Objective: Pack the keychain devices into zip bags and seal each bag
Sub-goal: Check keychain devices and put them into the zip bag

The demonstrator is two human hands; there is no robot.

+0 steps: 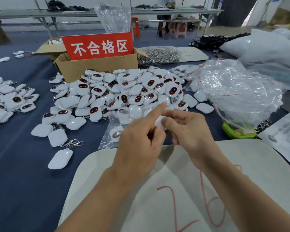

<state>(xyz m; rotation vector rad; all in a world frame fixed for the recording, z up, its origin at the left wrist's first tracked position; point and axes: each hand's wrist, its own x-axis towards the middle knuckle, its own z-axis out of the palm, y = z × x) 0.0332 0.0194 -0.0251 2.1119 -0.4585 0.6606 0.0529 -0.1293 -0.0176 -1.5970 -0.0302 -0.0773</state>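
Sprawling beyond the right hand (189, 131) and its device (159, 122): keychain pile (124, 91), cardboard box (97, 67).

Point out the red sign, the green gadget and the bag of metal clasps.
red sign (99, 46): head view, centre of its face.
green gadget (233, 133): head view, green casing left of the pink buttons.
bag of metal clasps (157, 55): head view, middle of the clasp heap.

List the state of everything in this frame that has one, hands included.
held device, lifted between both hands; bagged or not unclear.
left hand, grips the held device, index finger straight.
right hand, pinches the held device.
cardboard box, open, red sign standing in it.
device pile, loose, unbagged heap.
zip bag, lying flat, device inside; seal unclear.
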